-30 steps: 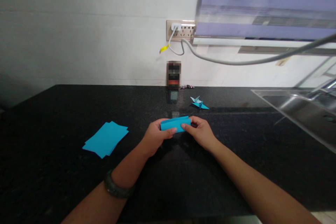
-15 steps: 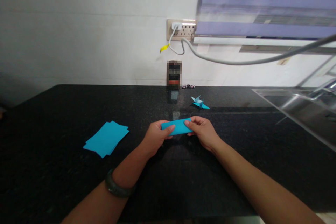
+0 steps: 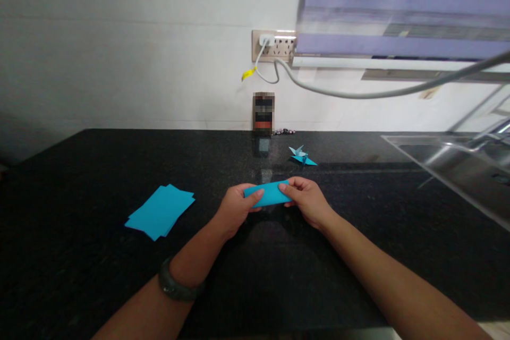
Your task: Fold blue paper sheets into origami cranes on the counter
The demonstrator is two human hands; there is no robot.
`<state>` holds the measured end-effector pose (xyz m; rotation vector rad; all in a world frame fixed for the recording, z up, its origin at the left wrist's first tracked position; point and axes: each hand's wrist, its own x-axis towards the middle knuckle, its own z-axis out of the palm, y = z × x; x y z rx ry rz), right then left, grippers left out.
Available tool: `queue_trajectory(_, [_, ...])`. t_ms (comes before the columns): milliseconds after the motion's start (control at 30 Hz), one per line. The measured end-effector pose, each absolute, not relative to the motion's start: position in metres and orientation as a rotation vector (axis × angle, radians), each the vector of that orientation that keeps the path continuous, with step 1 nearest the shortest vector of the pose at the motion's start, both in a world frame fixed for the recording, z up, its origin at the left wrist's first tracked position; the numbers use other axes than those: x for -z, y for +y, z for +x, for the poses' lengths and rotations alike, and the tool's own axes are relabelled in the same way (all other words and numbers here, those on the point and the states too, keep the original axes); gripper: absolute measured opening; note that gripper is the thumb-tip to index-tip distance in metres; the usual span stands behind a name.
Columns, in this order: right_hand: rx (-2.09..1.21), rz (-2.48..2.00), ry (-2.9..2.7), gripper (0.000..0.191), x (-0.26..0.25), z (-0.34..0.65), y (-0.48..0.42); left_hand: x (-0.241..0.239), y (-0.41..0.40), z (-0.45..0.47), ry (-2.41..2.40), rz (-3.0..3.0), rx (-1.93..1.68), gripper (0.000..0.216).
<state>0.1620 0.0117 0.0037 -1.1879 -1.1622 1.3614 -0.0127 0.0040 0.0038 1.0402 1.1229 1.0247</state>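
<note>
Both my hands grip a folded strip of blue paper (image 3: pixel 271 194), held a little above the dark counter. My left hand (image 3: pixel 236 206) pinches its left end, thumb lying on the front face and fingers behind. At the right end, my right hand (image 3: pixel 309 199) closes on it the same way, its thumb on the upper corner. To the left lies a stack of blue paper sheets (image 3: pixel 161 211), fanned slightly out of line. Beyond my hands sit two folded paper cranes, a pale one (image 3: pixel 297 152) and a brighter blue one (image 3: pixel 306 160).
A phone-like upright object (image 3: pixel 263 113), its face blurred, leans on the wall beside a beaded strand (image 3: pixel 284 131). A steel sink (image 3: pixel 458 186) is set into the black counter (image 3: pixel 99 170) at right. A grey cable (image 3: pixel 358 95) hangs across the wall near a socket panel (image 3: pixel 286 47).
Hardly anything differs. My hands keep the same grip on the folded paper, and the whole view has shifted very slightly.
</note>
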Motion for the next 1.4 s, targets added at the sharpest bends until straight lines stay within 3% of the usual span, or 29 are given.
queue_trajectory(1400, [-1.324,-1.205,-1.206,0.030,-0.0031,0.1620,0.0116,-0.0044,0.0039,-0.0124,1.160,1.094,-1.015,0.034])
